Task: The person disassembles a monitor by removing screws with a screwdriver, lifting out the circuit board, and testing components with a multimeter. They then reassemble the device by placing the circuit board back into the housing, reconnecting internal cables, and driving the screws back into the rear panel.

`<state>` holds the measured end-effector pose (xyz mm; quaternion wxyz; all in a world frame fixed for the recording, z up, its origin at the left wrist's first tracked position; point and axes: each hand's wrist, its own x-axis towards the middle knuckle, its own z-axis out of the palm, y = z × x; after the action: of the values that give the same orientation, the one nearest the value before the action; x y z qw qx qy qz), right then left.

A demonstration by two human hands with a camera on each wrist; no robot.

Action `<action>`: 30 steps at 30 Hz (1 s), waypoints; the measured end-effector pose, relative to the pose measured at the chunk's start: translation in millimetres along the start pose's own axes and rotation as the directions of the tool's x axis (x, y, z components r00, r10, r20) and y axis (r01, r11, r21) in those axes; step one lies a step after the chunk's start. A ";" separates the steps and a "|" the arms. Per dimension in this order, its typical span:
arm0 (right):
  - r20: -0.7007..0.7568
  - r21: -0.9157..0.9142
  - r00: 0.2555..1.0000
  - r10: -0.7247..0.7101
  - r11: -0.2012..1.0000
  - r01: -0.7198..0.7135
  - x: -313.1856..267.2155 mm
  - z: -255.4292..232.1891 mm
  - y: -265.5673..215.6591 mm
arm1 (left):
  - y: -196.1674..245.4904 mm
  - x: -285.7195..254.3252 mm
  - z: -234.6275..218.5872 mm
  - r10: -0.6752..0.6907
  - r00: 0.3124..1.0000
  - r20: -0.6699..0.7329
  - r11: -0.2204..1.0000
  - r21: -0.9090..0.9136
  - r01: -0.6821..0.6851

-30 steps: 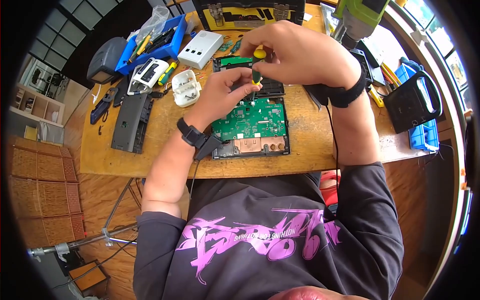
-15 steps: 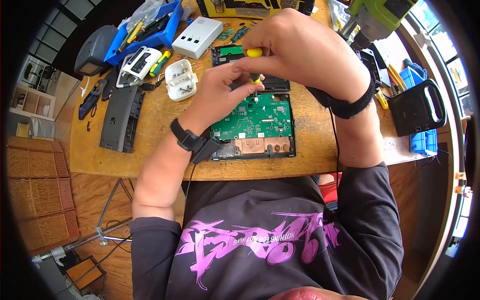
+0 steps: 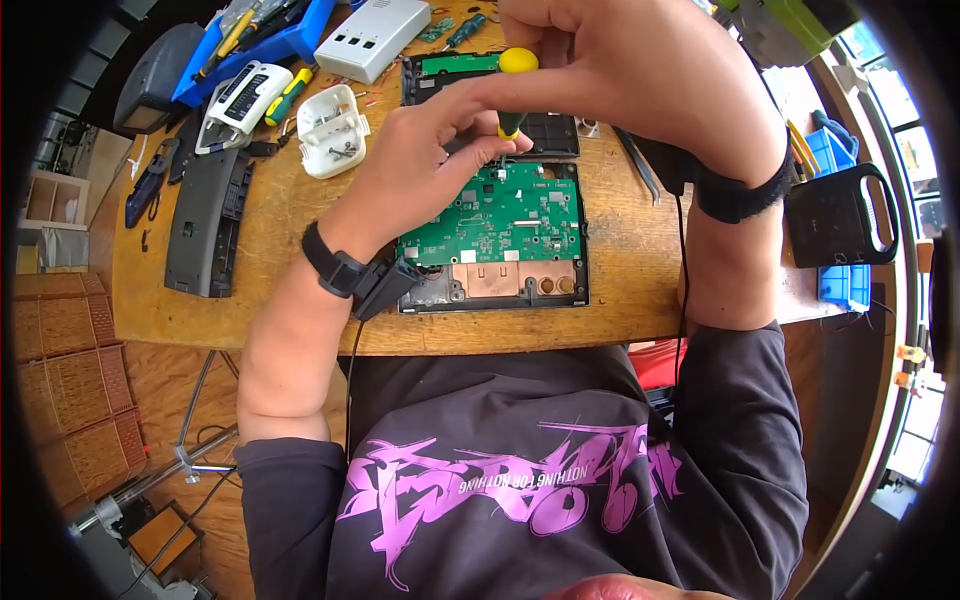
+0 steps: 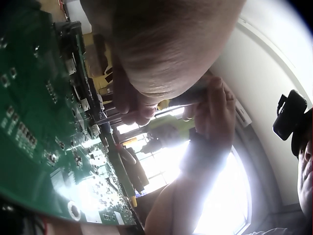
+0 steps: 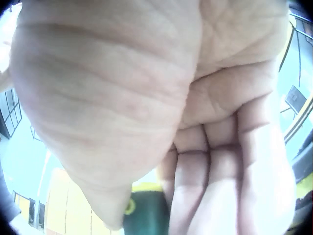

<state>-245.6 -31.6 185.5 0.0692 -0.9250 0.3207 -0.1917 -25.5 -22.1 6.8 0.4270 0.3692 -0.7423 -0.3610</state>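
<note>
The screwdriver [image 3: 513, 122] stood roughly upright over the far edge of the circuit board [image 3: 490, 225] — its handle dark green, with a rounded yellow cap and a yellow collar. The right hand [image 3: 645, 75] pinched the handle between thumb and curled fingers; the left hand [image 3: 420, 160] pinched lower, by the collar. Green and studded with small parts, the board lay in a black casing [image 3: 520, 302], a copper-coloured plate [image 3: 482, 280] on its near side.
</note>
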 end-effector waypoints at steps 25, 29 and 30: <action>-0.058 0.160 0.989 -0.138 0.976 0.146 3.3 21.8 35.3 | -20.3 2.3 4.8 0.029 0.999 -0.033 0.995 -0.094 -0.032; -0.058 0.089 0.993 -0.103 0.990 0.108 -1.5 18.5 13.4 | -21.7 1.2 3.4 0.081 0.997 0.001 0.992 -0.096 -0.080; -0.075 -0.015 0.992 -0.099 0.995 0.098 -1.1 16.9 4.7 | -21.3 0.7 3.5 0.081 0.997 -0.001 0.992 -0.096 -0.080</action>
<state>-242.3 -34.5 168.4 0.0424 -0.9321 0.2782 -0.2279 -23.7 -31.8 -12.4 0.4574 0.3176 -0.7390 -0.3791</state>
